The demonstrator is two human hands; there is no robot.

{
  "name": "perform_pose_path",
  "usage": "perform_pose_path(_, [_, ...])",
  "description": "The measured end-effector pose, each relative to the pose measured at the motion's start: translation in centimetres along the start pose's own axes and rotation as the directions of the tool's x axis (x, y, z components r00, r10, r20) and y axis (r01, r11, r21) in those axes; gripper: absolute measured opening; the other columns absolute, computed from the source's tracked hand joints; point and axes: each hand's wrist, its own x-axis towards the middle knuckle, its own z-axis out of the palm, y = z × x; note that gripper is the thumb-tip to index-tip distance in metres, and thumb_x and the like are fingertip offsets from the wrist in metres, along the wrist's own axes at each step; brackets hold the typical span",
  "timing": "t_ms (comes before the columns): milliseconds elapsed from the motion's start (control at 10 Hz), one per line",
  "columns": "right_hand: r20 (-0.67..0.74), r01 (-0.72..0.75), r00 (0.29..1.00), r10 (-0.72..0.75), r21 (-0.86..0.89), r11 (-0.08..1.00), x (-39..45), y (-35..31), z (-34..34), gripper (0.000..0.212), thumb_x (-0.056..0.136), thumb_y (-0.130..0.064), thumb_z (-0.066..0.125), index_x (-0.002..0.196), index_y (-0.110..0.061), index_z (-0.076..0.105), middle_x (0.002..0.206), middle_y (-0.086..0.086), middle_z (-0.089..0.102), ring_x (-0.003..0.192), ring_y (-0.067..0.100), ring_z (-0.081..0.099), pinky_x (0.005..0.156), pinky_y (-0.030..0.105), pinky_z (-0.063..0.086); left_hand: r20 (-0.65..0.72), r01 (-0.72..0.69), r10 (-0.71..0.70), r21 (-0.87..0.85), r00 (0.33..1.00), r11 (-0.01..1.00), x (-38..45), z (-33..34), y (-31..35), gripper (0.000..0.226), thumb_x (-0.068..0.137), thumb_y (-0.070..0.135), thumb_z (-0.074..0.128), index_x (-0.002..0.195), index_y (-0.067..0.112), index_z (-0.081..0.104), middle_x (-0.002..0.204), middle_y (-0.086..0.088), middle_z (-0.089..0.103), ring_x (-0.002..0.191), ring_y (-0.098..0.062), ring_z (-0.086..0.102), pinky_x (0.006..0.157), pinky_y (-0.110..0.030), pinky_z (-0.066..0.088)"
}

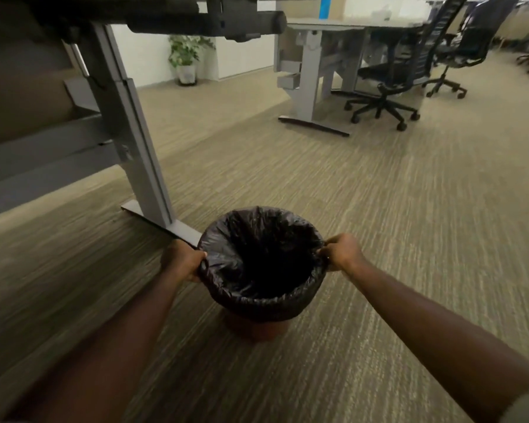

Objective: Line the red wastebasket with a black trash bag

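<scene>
Bag over wastebasket rim, both hands on it

Red wastebasket (258, 329) on carpet (409, 224) nr desk leg (135, 132); black trash bag (226, 264) folded over rim. Left hand (182, 260) & right hand (342, 251) fingers pinched shut on bag edge, opp. sides.

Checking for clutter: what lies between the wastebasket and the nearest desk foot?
Nothing; in the head view the wastebasket sits right beside the desk foot, only bare carpet there.

**Single head view, low and forward**

One wide-angle camera sat on the person's head, low near the carpet (409, 239), facing forward and down. Both forearms reached in from the near edge; desks (318, 25) and chairs (388, 77) lay far beyond.
</scene>
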Motion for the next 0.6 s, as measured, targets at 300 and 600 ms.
perform_pose_path(300, [0.078, -0.054, 0.996, 0.047, 0.09, 0.994, 0.7, 0.6, -0.2, 0.018, 0.09, 0.004, 0.065, 0.106, 0.01, 0.069, 0.102, 0.027, 0.074, 0.086, 0.039, 0.075, 0.075, 0.054, 0.063, -0.023, -0.025, 0.025, -0.02, 0.999, 0.999, -1.5, -0.6, -0.6, 0.054, 0.081, 0.058, 0.072, 0.073, 0.004, 0.073, 0.068, -0.017, 0.075, 0.051, -0.032, 0.075, 0.051, -0.05, 0.064])
perform_pose_path(600, [-0.122, 0.301, 0.925, -0.361, -0.348, 0.888, -2.3, 0.2, 0.8, 0.086, 0.095, -0.069, 0.037, 0.156, -0.01, 0.025, 0.158, 0.017, 0.04, 0.142, 0.035, 0.044, 0.115, 0.05, 0.04, -0.133, -0.68, 0.845, 0.536, 0.518, 0.501, -5.8, 0.9, 0.7, 0.045, 0.095, 0.036, 0.045, 0.13, 0.009, 0.058, 0.125, -0.016, 0.063, 0.115, -0.037, 0.061, 0.091, -0.048, 0.054])
